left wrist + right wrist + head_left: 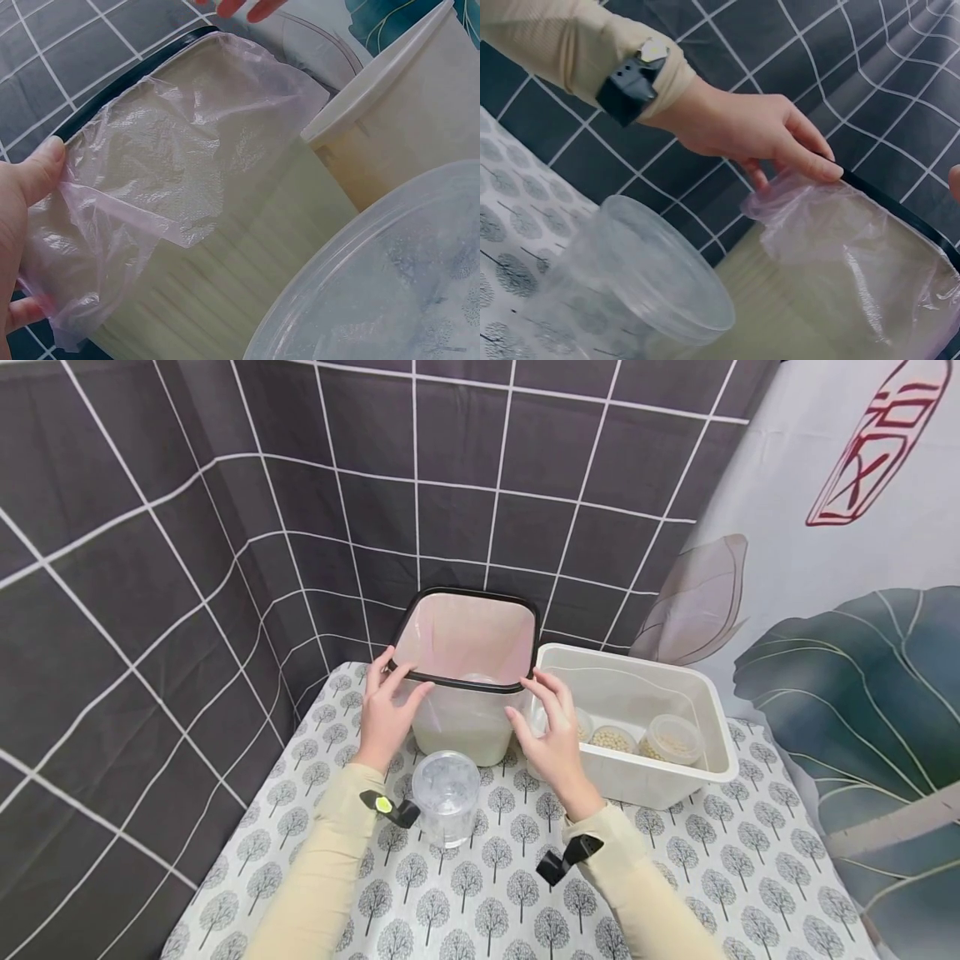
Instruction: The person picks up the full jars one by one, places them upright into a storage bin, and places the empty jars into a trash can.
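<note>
A pale trash can (pixel 461 731) with a black rim (pixel 468 683) stands near the wall, lined with a thin pink trash bag (pixel 172 142). The bag's loose edge is folded out over the rim and hangs down the front. At the left front corner, my left hand (pixel 385 718) pinches the bag at the rim, thumb in front and a finger partly hidden behind the film. My right hand (pixel 553 743) is at the right front corner, its fingers at the rim and thumb spread away, holding nothing.
A clear plastic tub (pixel 446 797) with a translucent lid stands in front of the can, between my forearms. To the right, a white storage bin (pixel 652 685) holds several small round tubs (pixel 672 739), some with yellowish beans. A tree-print cloth (pixel 491 893) covers the table.
</note>
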The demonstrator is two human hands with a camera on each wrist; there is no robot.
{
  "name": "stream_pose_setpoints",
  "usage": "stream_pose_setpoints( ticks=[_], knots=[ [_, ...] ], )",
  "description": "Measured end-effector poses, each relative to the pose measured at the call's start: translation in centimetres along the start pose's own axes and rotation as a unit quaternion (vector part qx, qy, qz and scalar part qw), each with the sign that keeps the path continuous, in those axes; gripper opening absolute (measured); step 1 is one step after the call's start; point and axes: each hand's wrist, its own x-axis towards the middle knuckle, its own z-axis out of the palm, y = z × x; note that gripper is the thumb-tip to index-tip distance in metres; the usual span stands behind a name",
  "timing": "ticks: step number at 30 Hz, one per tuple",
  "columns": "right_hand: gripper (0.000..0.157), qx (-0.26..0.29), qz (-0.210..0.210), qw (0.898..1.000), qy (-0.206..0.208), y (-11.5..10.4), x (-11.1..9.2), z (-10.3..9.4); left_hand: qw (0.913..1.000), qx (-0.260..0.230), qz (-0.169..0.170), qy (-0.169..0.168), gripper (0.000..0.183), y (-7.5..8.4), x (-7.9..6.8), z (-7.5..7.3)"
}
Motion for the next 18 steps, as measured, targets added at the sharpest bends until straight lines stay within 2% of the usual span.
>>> stream_pose_setpoints(
  ticks=[7,18],
  knots=[
    [0.045,-0.007,0.000,1.000,-0.030,1.4,-2.8,0.4,1.0000,0.000,0.000,0.001,0.033,0.0,0.0,0.0],
    [0.047,0.014,0.010,0.995,-0.099,1.5,-6.3,1.5,0.9999,0.004,0.011,0.005,0.032,0.1,-0.1,0.0]
  ],
)
